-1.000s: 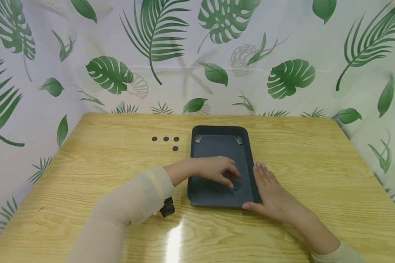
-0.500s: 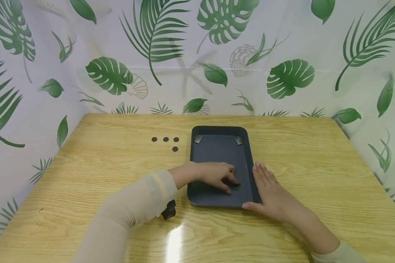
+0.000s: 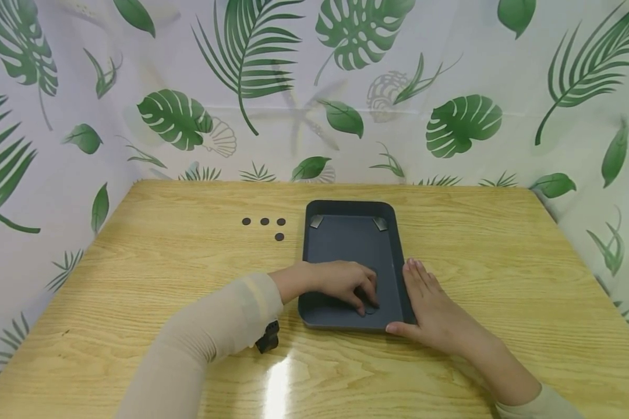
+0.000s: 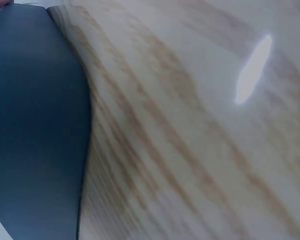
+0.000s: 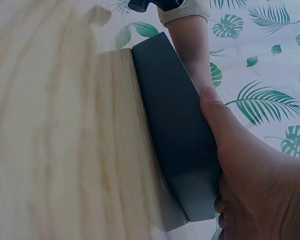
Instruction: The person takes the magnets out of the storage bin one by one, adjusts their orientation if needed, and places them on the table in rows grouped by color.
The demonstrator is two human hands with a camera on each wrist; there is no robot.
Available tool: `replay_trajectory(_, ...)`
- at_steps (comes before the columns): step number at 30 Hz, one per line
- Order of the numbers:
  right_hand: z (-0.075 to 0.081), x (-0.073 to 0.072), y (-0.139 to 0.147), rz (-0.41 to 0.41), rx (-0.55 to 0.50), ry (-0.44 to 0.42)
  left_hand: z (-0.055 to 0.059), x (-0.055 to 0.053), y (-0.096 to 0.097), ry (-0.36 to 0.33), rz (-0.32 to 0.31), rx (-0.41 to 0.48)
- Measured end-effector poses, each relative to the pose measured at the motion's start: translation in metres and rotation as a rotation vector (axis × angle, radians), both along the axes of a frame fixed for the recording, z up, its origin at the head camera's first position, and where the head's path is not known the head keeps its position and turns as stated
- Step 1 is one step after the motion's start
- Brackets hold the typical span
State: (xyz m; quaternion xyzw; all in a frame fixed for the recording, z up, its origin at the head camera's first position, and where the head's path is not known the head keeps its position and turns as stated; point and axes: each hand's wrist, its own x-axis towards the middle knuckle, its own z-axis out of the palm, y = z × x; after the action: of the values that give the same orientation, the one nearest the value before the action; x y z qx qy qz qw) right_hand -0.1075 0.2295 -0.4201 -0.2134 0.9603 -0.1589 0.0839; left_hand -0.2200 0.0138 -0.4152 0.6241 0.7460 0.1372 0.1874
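Note:
A dark baking tray (image 3: 346, 241) lies on the wooden table in the head view. My left hand (image 3: 346, 282) reaches into it from the left, thumb and fingertips at the edges of a thin dark disc (image 3: 370, 310) on the tray's floor near the front. The disc is partly hidden and almost the tray's colour. Along the tray's right outer wall lies my right hand (image 3: 440, 317), fingers straight, thumb at the near right corner. In the right wrist view that thumb touches the tray's rim. The left wrist view shows the tray's outer wall (image 4: 40, 120), not the left fingers.
Several small black discs (image 3: 264, 222) lie on the table left of the tray. Two metallic corner pieces, one at the left (image 3: 316, 222) and one at the right (image 3: 380, 224), sit in the tray's far corners. A leaf-print cloth (image 3: 272, 151) stands behind the table (image 3: 188, 262).
My left hand has lowered onto the tray's floor, and its thumb and fingers have closed in on the disc, which has slid slightly toward the near side. The right hand stays in place.

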Motion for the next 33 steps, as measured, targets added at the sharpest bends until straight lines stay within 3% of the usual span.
replay_trajectory(9,0.002,0.000,-0.002,-0.006,-0.011,-0.014,-0.006,0.002,-0.006,0.047,0.026,0.031)
replay_trajectory(18,0.001,0.000,-0.001,-0.011,0.002,-0.007,-0.008,0.004,-0.011,-0.030,0.082,0.054)
replay_trajectory(33,-0.001,-0.001,0.000,-0.015,0.003,-0.012,-0.004,-0.003,-0.022,-0.105,0.085,0.081)
